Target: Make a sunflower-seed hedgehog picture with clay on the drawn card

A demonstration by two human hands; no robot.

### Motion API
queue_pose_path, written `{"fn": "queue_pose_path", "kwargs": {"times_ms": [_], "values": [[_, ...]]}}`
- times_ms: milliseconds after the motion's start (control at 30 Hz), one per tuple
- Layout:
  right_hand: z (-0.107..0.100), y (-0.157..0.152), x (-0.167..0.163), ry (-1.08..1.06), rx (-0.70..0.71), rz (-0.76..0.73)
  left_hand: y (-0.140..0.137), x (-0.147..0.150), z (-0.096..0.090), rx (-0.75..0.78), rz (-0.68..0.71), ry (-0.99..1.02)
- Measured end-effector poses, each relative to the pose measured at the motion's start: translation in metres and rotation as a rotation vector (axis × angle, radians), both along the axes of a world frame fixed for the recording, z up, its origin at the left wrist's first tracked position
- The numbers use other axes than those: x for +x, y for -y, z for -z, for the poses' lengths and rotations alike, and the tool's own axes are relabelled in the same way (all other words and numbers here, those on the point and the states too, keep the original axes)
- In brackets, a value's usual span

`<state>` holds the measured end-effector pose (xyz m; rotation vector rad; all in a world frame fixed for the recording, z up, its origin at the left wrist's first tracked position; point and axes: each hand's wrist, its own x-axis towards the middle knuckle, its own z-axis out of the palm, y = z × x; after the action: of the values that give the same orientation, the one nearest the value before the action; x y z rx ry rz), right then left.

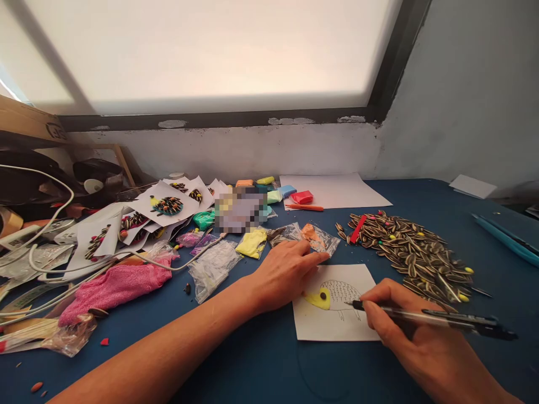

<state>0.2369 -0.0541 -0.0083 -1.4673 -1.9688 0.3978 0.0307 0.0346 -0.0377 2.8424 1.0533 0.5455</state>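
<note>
A small white sheet of paper (311, 330) lies on the blue table, with a hedgehog-like animal outlined on it. Yellow clay (319, 299) covers the animal's head, with a dark seed-like eye in it. My right hand (410, 325) grips a black pen (446, 318), its tip at the drawn body beside rows of small scale marks. Resting on the paper's upper left corner is my left hand (286, 272), fingers stretched forward and holding nothing; some fingertips are hidden. Just beyond it, orange clay (312, 235) sits in a clear bag.
Striped sunflower seeds (412, 249) are heaped at right, mixed with coloured bits. Decorated seed pictures (168, 205) are stacked at back left. A pink cloth (122, 283), a white cable (122, 257) and yellow clay in a bag (252, 243) lie left. Red clay (302, 197) stands behind.
</note>
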Motion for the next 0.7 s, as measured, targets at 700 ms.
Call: {"fn": "queue_pose_path", "kwargs": {"times_ms": [700], "values": [[0.009,-0.0007,-0.0018,-0.026,-0.035,-0.138,0.0009,-0.0006,-0.0021,0.003,-0.009,-0.021]]}}
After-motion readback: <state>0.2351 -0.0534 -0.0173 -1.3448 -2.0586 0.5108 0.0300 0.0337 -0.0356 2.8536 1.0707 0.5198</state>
